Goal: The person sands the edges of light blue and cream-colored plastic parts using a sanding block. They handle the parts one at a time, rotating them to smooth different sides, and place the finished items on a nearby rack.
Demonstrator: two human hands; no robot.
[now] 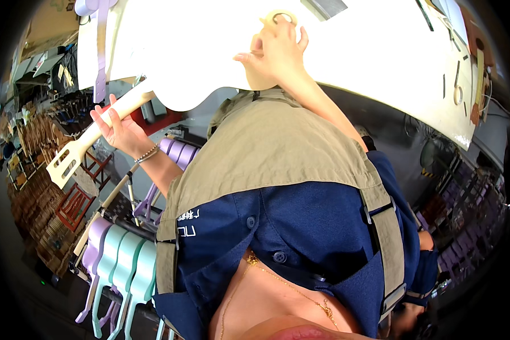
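Observation:
An unpainted ukulele lies across the near edge of the white worktable, its curved body (pixel 178 96) washed out by glare. The pale neck (pixel 133 99) and slotted headstock (pixel 68 163) stick out past the table to the left. My left hand (pixel 119 129) is wrapped round the neck from below, thumb on the near side. Over the far part of the body is my right hand (pixel 275 54), with its fingers curled at a pale yellow roll of tape (pixel 279 14) and its thumb spread to the left. Glare hides where the body's far outline ends.
A purple instrument neck (pixel 101 62) lies at the table's left end. Teal ukuleles (pixel 119 258) and purple ones (pixel 96 241) hang on a rack below left. A grey flat piece (pixel 326 8) lies at the far side. Another person's navy sleeve (pixel 428 275) shows at lower right.

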